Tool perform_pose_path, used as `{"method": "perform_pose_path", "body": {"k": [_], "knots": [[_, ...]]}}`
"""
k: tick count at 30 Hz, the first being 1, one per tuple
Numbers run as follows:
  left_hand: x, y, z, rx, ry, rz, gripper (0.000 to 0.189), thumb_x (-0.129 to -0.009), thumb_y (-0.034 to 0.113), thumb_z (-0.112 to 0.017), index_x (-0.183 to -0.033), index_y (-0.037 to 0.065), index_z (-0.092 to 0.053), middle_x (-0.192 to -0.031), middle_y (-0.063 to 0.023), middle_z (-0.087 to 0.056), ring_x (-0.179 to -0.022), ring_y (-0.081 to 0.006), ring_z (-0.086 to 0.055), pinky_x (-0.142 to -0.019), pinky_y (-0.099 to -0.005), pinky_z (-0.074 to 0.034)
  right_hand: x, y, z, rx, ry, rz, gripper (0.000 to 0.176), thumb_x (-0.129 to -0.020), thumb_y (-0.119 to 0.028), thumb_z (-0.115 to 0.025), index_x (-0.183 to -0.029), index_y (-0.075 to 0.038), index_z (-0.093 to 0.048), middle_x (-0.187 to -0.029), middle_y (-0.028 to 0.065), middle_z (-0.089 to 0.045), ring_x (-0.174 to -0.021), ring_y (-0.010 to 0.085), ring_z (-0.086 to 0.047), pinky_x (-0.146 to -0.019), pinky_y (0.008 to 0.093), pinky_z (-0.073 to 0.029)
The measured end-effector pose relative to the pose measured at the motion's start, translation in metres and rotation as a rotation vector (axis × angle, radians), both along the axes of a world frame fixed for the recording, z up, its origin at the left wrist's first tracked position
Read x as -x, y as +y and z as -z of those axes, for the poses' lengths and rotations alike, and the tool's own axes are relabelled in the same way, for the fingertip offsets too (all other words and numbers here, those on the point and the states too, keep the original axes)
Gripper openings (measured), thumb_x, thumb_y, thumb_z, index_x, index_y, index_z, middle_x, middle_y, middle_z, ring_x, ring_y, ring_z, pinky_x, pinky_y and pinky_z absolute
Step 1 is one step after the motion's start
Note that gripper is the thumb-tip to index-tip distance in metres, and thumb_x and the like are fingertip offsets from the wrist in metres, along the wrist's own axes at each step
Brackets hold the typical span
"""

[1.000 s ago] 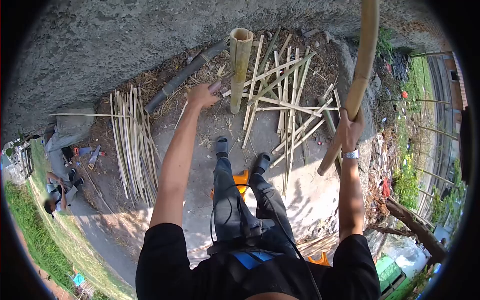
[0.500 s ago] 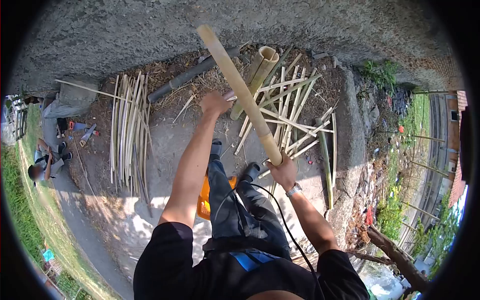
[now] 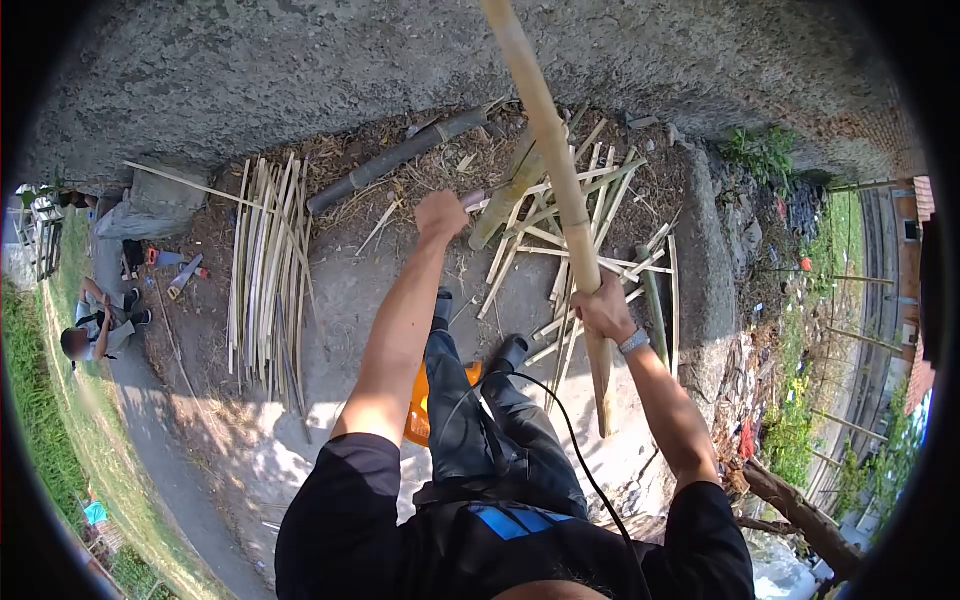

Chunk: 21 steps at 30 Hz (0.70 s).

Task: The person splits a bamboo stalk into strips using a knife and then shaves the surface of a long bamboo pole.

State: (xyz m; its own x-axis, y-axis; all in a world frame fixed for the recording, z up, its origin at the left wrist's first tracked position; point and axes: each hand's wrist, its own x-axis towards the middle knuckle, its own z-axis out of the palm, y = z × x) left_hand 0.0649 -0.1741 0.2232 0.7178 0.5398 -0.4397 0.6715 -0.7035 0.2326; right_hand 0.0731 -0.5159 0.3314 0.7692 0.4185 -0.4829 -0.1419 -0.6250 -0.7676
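My left hand [image 3: 440, 216] is closed in a fist round a tool's pinkish, rounded handle [image 3: 474, 198]. That handle points at a thick bamboo tube [image 3: 508, 192] standing in front of me, and the rest of the tool is hidden. My right hand [image 3: 603, 308], with a watch on its wrist, grips a long bamboo pole [image 3: 560, 170] toward its lower part. The pole is raised, its upper end running out of the top of the view and crossing in front of the tube. Its lower end sticks out below my right hand.
Split bamboo strips [image 3: 265, 270] lie in a bundle on the left, others [image 3: 610, 200] criss-crossed at right. A dark pipe-like length [image 3: 400, 157] lies along the rough wall [image 3: 330, 70]. An orange plastic thing [image 3: 420, 405] is by my legs. A person [image 3: 95, 325] sits far left near a saw [image 3: 184, 277].
My right hand has shifted rightward and slightly up; the pole has swung right, its lower end now extending below the hand. My left hand stays closed on the handle.
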Motion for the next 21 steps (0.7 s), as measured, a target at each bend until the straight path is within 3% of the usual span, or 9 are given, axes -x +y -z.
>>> {"method": "perform_pose_path", "body": {"k": [4,5,9,11,13,16,17,19,21], "knots": [[0.007,-0.002,-0.009,0.031,-0.006,0.011,0.031,-0.08,0.027,-0.08,-0.103,0.007,-0.079,-0.107,-0.016,-0.077,-0.102,-0.0309,-0.075,-0.088,-0.0416,-0.061,-0.11,0.042,-0.292,-0.429,-0.8,0.197,0.026,-0.091,-0.022,-0.072,-0.104,0.0,-0.064,-0.083,0.0092,-0.07,-0.069,0.0167,-0.068,-0.066,0.0331,-0.058],[0.006,-0.002,-0.009,0.025,-0.014,0.009,0.029,-0.082,0.026,-0.078,-0.103,0.007,-0.078,-0.107,-0.0163,-0.077,-0.102,-0.0309,-0.075,-0.088,-0.0419,-0.061,-0.167,-0.001,-0.352,-0.487,-1.184,-0.249,0.027,-0.103,-0.026,-0.059,-0.111,0.0,-0.064,-0.091,0.0107,-0.071,-0.078,0.0163,-0.07,-0.07,0.0323,-0.06],[0.001,-0.001,-0.005,0.029,-0.02,-0.028,0.027,-0.085,0.025,-0.075,-0.104,0.007,-0.078,-0.106,-0.0173,-0.077,-0.102,-0.0324,-0.074,-0.087,-0.043,-0.06,-0.138,0.011,-0.461,-0.996,-1.03,0.01,0.031,-0.09,-0.024,-0.067,-0.107,0.001,-0.068,-0.093,0.0159,-0.072,-0.085,0.024,-0.072,-0.077,0.0352,-0.059],[0.001,-0.001,-0.006,0.035,-0.025,-0.021,0.027,-0.085,0.025,-0.075,-0.105,0.007,-0.078,-0.106,-0.0174,-0.077,-0.102,-0.0333,-0.074,-0.088,-0.0434,-0.06,-0.117,0.025,-0.396,-1.048,-0.97,0.072,0.033,-0.084,-0.023,-0.07,-0.105,0.002,-0.069,-0.093,0.0185,-0.073,-0.088,0.0278,-0.072,-0.08,0.0367,-0.059],[-0.003,0.003,0.005,-0.001,-0.052,-0.016,0.034,-0.081,0.03,-0.079,-0.106,0.007,-0.078,-0.105,-0.018,-0.077,-0.099,-0.0335,-0.075,-0.086,-0.0434,-0.061,-0.062,0.046,-0.214,-0.839,-0.912,0.245,0.036,-0.077,-0.022,-0.074,-0.103,0.003,-0.071,-0.094,0.0211,-0.074,-0.091,0.0317,-0.073,-0.083,0.0382,-0.059],[0.014,-0.005,0.018,0.039,-0.026,-0.018,0.036,-0.079,0.029,-0.08,-0.106,0.006,-0.078,-0.106,-0.0191,-0.076,-0.102,-0.0342,-0.074,-0.087,-0.0443,-0.06,0.051,-0.011,0.129,0.635,-0.112,-0.075,0.042,-0.067,-0.021,-0.08,-0.1,0.005,-0.074,-0.095,0.025,-0.075,-0.096,0.0375,-0.074,-0.088,0.0404,-0.059],[0.024,-0.006,0.021,0.059,0.0,0.005,0.036,-0.078,0.029,-0.08,-0.106,0.006,-0.078,-0.106,-0.0194,-0.076,-0.103,-0.0344,-0.074,-0.087,-0.0446,-0.06,0.073,-0.032,0.171,0.577,0.087,-0.005,0.049,-0.067,-0.022,-0.08,-0.111,0.0,-0.075,-0.103,0.0234,-0.076,-0.104,0.0392,-0.073,-0.094,0.0409,-0.057],[0.017,-0.004,0.03,-0.013,0.005,0.023,0.036,-0.077,0.029,-0.08,-0.106,0.007,-0.078,-0.106,-0.0193,-0.076,-0.103,-0.0343,-0.074,-0.088,-0.0439,-0.06,0.087,-0.05,0.189,0.153,-0.309,-0.122,0.05,-0.067,-0.022,-0.08,-0.112,-0.001,-0.075,-0.103,0.0218,-0.076,-0.103,0.0392,-0.073,-0.094,0.0418,-0.058],[0.042,-0.027,0.028,0.077,0.057,0.058,0.039,-0.076,0.031,-0.079,-0.107,0.006,-0.078,-0.106,-0.0191,-0.076,-0.102,-0.0344,-0.074,-0.089,-0.0429,-0.06,0.057,-0.033,0.127,0.219,-0.117,-0.139,0.04,-0.068,-0.021,-0.079,-0.1,0.002,-0.073,-0.086,0.0198,-0.075,-0.082,0.0346,-0.075,-0.076,0.0412,-0.058]]}}
